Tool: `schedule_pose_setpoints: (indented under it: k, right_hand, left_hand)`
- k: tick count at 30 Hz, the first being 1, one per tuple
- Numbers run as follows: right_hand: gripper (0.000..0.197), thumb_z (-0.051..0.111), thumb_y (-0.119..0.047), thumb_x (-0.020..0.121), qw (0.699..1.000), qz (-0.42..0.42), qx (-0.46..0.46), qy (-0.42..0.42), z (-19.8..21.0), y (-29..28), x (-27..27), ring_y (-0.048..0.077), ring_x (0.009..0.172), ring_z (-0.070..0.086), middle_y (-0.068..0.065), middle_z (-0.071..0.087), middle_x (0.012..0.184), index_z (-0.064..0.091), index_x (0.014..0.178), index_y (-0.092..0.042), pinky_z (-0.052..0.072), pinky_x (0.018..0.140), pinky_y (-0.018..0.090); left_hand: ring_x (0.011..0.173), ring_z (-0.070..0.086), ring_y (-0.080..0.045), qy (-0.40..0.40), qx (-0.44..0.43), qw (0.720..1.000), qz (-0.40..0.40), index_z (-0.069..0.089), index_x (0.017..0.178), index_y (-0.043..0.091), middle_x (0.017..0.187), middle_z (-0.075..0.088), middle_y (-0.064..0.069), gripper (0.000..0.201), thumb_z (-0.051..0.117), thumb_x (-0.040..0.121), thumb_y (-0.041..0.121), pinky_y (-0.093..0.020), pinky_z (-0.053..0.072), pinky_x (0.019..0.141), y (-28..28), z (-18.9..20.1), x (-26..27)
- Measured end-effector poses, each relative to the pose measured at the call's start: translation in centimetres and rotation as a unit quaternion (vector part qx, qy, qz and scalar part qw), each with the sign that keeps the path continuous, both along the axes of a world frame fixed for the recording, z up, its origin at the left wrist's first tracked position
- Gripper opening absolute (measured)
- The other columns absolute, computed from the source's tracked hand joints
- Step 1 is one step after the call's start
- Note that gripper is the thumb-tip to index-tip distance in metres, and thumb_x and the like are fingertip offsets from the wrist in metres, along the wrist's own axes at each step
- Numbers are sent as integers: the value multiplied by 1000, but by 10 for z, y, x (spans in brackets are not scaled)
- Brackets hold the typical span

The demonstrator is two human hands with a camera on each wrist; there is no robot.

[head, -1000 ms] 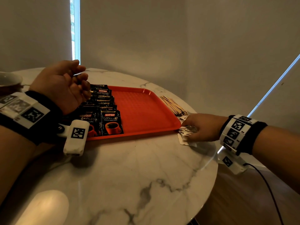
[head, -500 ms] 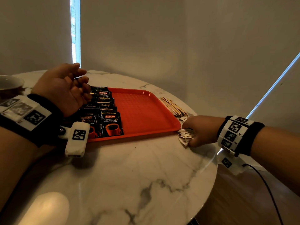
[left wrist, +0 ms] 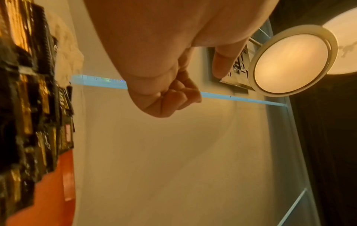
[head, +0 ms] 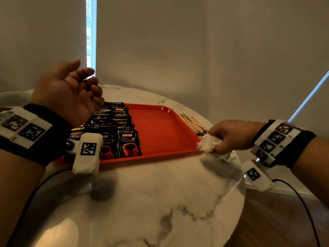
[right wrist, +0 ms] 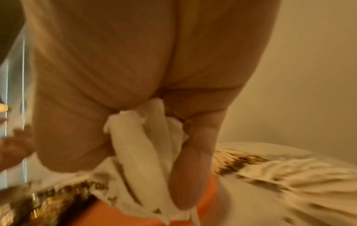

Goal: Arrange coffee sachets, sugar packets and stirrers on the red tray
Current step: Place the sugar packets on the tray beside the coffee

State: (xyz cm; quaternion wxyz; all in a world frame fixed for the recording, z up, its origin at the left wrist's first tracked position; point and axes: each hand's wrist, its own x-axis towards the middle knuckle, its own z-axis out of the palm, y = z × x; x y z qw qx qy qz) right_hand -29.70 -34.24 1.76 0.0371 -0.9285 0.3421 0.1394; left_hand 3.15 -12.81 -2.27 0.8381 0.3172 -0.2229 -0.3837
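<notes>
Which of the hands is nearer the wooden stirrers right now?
Right. The right hand grips sugar packets just beside the wooden stirrers; the left hand hovers across the red tray, above the coffee sachets.

- The right hand (head: 229, 136), flat on the sugar packets (head: 208, 141) a second ago, has closed round a bunch and lifted it to the red tray's (head: 160, 125) near right corner.
- The left hand (head: 71, 97) has risen slightly above the coffee sachets (head: 114, 129).
</notes>
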Motion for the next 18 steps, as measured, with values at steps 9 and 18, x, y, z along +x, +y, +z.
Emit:
schedule_pose_setpoints:
  k: [9,18]
  right_hand:
    - [9,74,-21,79,916,135,-21,-376,21,65,106,16,66,64,-2,69,74,70,87,-18,52,58,37]
    - [34,74,-22,78,865,247,-62,-433,-19,102,181,1,93,45,-10,52,100,67,112,-26,34,79,4]
  left_hand:
    - [73,66,-23,-91,128,973,-168,62,109,8,90,69,-13,53,52,82,53,-28,55,60,-3,5,-53]
    - [107,68,-29,-44,55,981,-181,59,135,8,122,68,-16,67,32,102,60,-48,54,95,-2,-1,-57]
